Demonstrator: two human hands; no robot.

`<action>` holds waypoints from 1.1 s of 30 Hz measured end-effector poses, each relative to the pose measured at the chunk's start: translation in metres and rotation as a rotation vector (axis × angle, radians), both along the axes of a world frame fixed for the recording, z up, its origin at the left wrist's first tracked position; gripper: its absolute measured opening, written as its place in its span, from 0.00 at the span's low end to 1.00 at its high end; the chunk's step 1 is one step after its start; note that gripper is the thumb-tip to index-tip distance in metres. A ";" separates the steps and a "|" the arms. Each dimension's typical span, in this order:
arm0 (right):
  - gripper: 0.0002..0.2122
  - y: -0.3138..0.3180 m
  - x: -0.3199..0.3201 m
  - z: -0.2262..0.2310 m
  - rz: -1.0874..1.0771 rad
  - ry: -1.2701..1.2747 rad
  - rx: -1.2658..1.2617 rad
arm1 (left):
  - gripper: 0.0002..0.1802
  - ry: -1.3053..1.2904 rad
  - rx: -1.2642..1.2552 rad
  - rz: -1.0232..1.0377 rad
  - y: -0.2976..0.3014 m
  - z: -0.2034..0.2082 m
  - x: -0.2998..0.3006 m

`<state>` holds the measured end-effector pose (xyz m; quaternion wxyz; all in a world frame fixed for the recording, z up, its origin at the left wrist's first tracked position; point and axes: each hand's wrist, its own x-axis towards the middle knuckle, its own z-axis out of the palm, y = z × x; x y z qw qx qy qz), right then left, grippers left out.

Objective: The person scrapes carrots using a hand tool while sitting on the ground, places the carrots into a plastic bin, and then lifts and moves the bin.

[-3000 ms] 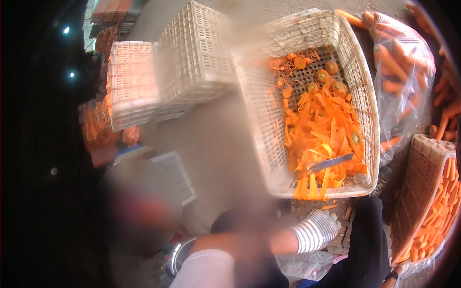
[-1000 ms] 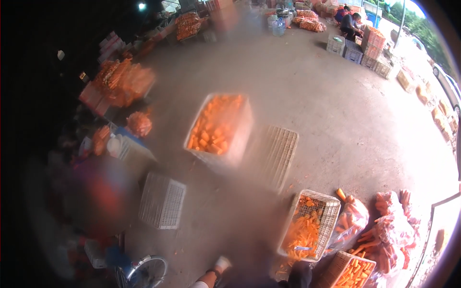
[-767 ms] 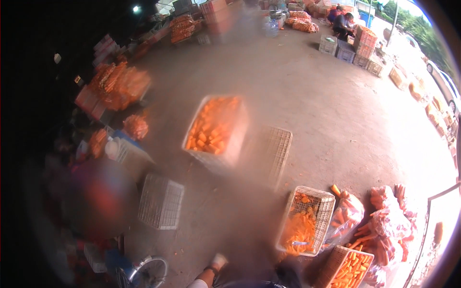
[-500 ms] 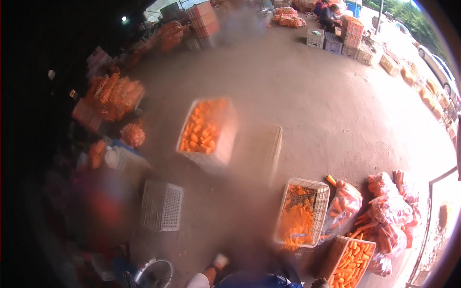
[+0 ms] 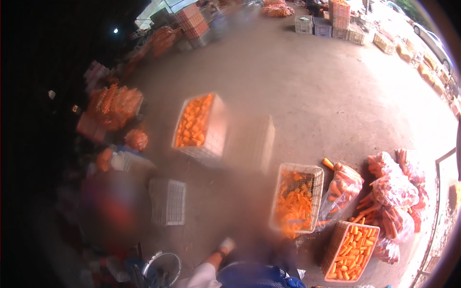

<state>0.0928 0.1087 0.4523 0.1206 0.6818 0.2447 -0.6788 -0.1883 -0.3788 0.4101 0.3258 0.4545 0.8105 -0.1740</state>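
Note:
Neither of my hands can be made out; a smeared patch hides part of the lower middle. Blue cloth (image 5: pixel 259 276) shows at the lower edge, beside what looks like a leg (image 5: pixel 214 259) in pale cloth with a light-coloured foot. Ahead and to the right lies a pale plastic crate (image 5: pixel 321 185) with orange peelings (image 5: pixel 294 206), some spilling over its near side. Closer, a crate (image 5: pixel 331 254) is full of carrot pieces (image 5: pixel 353 252). Another full crate (image 5: pixel 218 129) stands further ahead, holding similar carrot pieces (image 5: pixel 193 120).
Plastic bags of carrots (image 5: pixel 396 189) are heaped at the right, near a single clear bag (image 5: pixel 342 187). A pale crate (image 5: pixel 168 201) and a metal-rimmed wheel (image 5: pixel 163 269) stand left. Sacks (image 5: pixel 115 105) and stacked crates (image 5: pixel 192 21) line the left side. A blurred red-and-purple shape (image 5: pixel 108 201) sits left.
The view has shifted, so most things sit higher in it. The crate of carrot pieces at the lower right now shows whole. A small patterned shape beside it has nearly left the lower edge.

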 end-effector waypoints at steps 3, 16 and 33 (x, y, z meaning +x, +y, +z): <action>0.07 0.003 0.039 -0.003 -0.038 -0.046 0.000 | 0.09 0.004 -0.050 0.001 -0.008 0.012 0.006; 0.06 -0.123 0.093 -0.047 -0.297 0.076 -0.046 | 0.10 -0.107 -0.043 -0.061 -0.044 -0.002 -0.130; 0.08 -0.217 0.066 0.000 0.199 -0.289 0.116 | 0.15 -0.229 -0.238 -0.321 -0.084 0.012 -0.195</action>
